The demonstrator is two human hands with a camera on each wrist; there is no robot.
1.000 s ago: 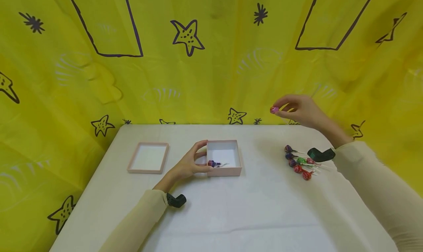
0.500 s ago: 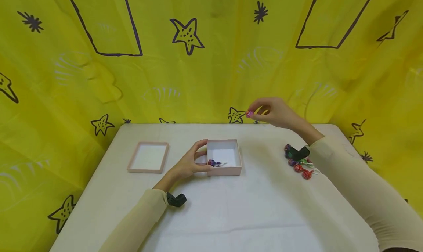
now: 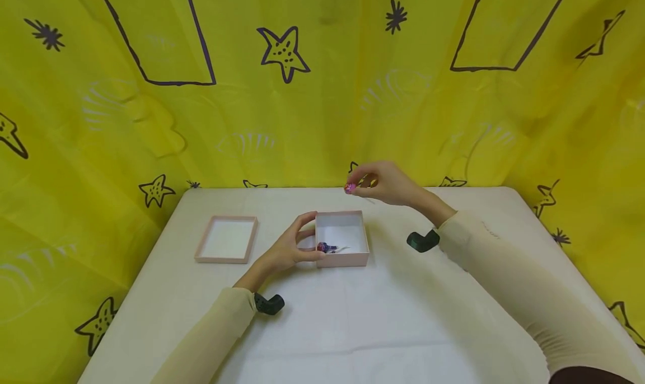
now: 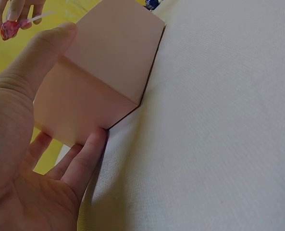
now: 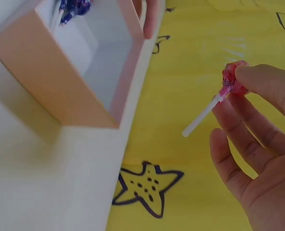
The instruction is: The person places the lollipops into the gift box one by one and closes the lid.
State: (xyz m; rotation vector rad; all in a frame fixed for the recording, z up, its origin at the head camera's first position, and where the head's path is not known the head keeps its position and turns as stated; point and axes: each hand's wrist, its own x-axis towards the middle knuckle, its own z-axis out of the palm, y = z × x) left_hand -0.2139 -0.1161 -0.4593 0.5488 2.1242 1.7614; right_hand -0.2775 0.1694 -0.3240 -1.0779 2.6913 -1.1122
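Note:
In the head view, my left hand [image 3: 288,251] grips the left side of an open pink box [image 3: 342,260], thumb at the near corner and fingers along the far side. Inside the box, by its left wall, lies a dark purple-wrapped lollipop [image 3: 327,248] with a white stick. Above and behind the box, my right hand [image 3: 390,183] pinches a pink-and-red wrapped lollipop [image 3: 350,188] by its round head. The right wrist view shows this lollipop [image 5: 236,77] between thumb and fingers, its white stick [image 5: 200,116] pointing away from the palm.
A shallow pink-rimmed box lid [image 3: 227,260] lies inside-up left of the box on the white tabletop [image 3: 312,328]. Behind the table hangs a yellow curtain [image 3: 322,109] with drawn stars. The right sleeve [image 3: 494,266] hides the lollipop pile; one blue wrapper [image 4: 152,4] shows past the box.
My right hand has carried the pink lollipop leftward and slightly down, from the table's right side to above the box's far edge. My left hand and the box have stayed in place.

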